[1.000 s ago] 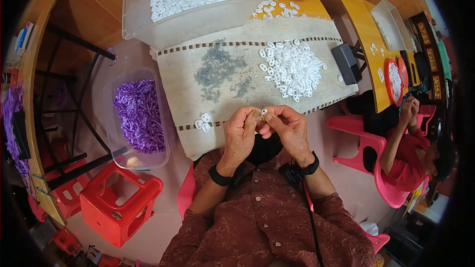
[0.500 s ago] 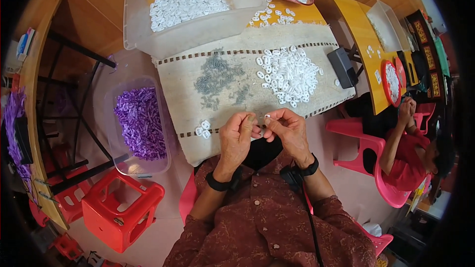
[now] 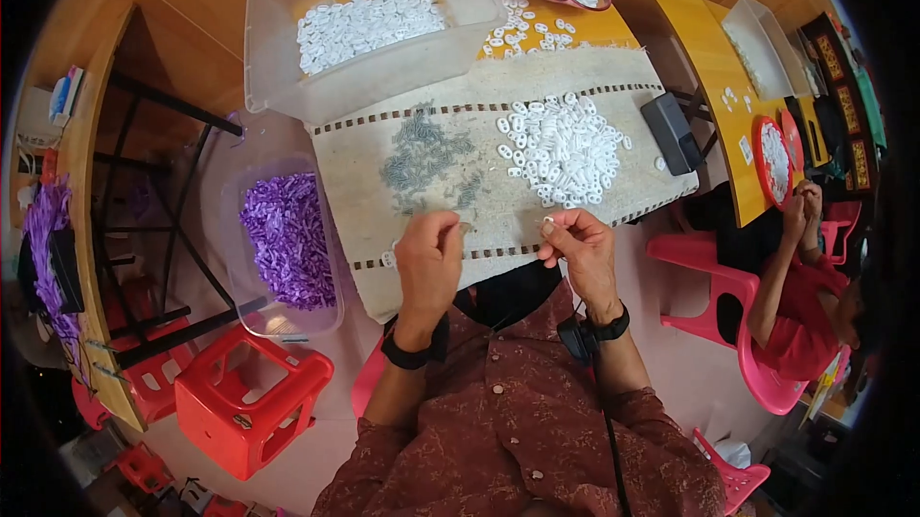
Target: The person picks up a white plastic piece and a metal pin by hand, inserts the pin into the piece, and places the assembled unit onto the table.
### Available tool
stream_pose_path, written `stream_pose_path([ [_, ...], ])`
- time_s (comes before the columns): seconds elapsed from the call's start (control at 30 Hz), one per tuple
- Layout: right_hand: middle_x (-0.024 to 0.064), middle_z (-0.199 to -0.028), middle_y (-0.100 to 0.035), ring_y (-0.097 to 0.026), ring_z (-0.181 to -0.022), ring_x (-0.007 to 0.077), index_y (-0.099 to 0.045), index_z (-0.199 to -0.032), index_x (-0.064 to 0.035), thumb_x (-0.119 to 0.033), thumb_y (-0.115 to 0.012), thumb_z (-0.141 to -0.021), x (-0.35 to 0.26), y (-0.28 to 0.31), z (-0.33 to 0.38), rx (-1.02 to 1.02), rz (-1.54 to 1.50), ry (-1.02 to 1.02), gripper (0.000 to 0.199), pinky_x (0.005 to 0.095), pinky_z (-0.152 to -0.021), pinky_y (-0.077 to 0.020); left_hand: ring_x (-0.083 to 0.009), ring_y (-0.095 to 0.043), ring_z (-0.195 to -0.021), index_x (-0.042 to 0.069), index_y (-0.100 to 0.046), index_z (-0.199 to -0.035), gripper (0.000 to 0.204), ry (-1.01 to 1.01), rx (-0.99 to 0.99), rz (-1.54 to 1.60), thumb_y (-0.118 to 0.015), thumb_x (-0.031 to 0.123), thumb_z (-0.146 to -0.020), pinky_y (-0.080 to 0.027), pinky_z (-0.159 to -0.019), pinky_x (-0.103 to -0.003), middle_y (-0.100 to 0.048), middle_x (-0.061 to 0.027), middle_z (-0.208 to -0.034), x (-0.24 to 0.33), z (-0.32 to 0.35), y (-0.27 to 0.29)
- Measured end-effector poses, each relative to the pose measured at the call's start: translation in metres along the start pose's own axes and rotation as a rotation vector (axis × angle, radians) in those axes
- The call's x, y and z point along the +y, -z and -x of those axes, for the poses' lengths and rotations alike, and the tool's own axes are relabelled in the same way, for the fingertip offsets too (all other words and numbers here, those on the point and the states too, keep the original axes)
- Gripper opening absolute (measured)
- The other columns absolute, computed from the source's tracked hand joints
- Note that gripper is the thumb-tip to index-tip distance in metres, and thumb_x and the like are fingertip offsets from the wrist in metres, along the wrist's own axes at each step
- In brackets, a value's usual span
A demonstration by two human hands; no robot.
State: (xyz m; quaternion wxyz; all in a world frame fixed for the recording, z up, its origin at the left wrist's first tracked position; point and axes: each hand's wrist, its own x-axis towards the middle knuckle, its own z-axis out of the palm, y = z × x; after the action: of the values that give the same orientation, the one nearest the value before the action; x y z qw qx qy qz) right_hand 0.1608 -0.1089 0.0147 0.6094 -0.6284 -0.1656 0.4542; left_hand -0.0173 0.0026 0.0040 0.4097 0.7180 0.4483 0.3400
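Over the near edge of the cloth-covered table, my right hand (image 3: 586,253) pinches a small white oval piece (image 3: 547,221) between thumb and forefinger. My left hand (image 3: 428,263) is closed, its fingers curled beside the grey pieces; whatever they hold, if anything, is hidden. Many small thin grey pieces (image 3: 419,158) lie scattered on the cloth beyond it. To their right is a heap of white oval pieces with two holes (image 3: 567,153). A white piece (image 3: 388,258) shows beside my left hand, partly covered by it.
A clear plastic bin (image 3: 374,76) with white pieces stands at the back, beside a heaped red dish (image 3: 551,1). Purple strips fill a tub (image 3: 335,316) on the left, near a red stool (image 3: 240,412). A black box (image 3: 671,134) sits at the table's right. A person (image 3: 795,316) sits farther right.
My hands have moved apart. The left went left, over the small group of white pieces, and its fingers curled; the right shifted slightly right, keeping its white piece. The whole view shifted a little.
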Motion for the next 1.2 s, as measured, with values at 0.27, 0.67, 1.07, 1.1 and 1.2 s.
stream_pose_path([
  [0.27, 0.0042, -0.072, -0.063, -0.061, -0.057, 0.0105, -0.062, -0.091, -0.0006, -0.006, -0.064, -0.088, 0.004, 0.008, 0.004, -0.011, 0.013, -0.002, 0.007, 0.021, -0.05, -0.047, -0.0253, -0.061, -0.067, 0.002, -0.063, -0.089, 0.011, -0.058, 0.108, -0.095, -0.063, -0.004, -0.079, -0.047, -0.06, -0.034, -0.061, -0.0138, -0.081, -0.003, -0.002, 0.023],
  [0.67, 0.004, -0.073, -0.062, -0.06, -0.057, 0.01, -0.062, -0.09, -0.0003, -0.007, -0.064, -0.088, 0.003, 0.006, 0.006, -0.018, 0.025, 0.018, 0.007, 0.0212, -0.05, -0.0468, -0.0162, -0.061, -0.068, -0.001, -0.066, -0.091, 0.01, -0.029, 0.205, -0.27, -0.064, 0.001, -0.081, -0.048, -0.062, -0.028, -0.064, -0.0099, -0.081, -0.011, -0.008, 0.064],
  [1.07, 0.0043, -0.072, -0.063, -0.06, -0.057, 0.0098, -0.063, -0.09, -0.0002, -0.007, -0.064, -0.088, 0.006, 0.006, 0.004, -0.023, 0.023, 0.026, 0.007, 0.0211, -0.05, -0.0471, -0.033, -0.062, -0.076, 0.001, -0.064, -0.09, 0.011, -0.038, 0.091, -0.226, -0.059, -0.001, -0.081, -0.048, -0.067, -0.039, -0.062, -0.0166, -0.084, 0.006, -0.002, 0.049],
  [1.1, 0.0043, -0.072, -0.063, -0.06, -0.057, 0.0098, -0.063, -0.09, -0.0002, -0.007, -0.064, -0.088, 0.006, 0.006, 0.004, -0.013, 0.025, 0.034, 0.007, 0.0211, -0.05, -0.0471, -0.033, -0.062, -0.076, 0.001, -0.064, -0.09, 0.011, -0.046, 0.087, -0.218, -0.059, -0.001, -0.081, -0.048, -0.067, -0.039, -0.062, -0.0166, -0.084, 0.011, -0.004, 0.042],
  [1.2, 0.0039, -0.072, -0.063, -0.061, -0.059, 0.0089, -0.063, -0.092, 0.0009, -0.006, -0.064, -0.087, 0.005, 0.007, 0.005, -0.032, 0.027, 0.019, 0.008, 0.0201, -0.052, -0.0484, -0.0362, -0.058, -0.075, 0.001, -0.063, -0.086, 0.007, -0.235, -0.025, -0.108, -0.06, 0.001, -0.08, -0.046, -0.066, -0.042, -0.059, -0.017, -0.08, 0.019, -0.018, 0.012],
])
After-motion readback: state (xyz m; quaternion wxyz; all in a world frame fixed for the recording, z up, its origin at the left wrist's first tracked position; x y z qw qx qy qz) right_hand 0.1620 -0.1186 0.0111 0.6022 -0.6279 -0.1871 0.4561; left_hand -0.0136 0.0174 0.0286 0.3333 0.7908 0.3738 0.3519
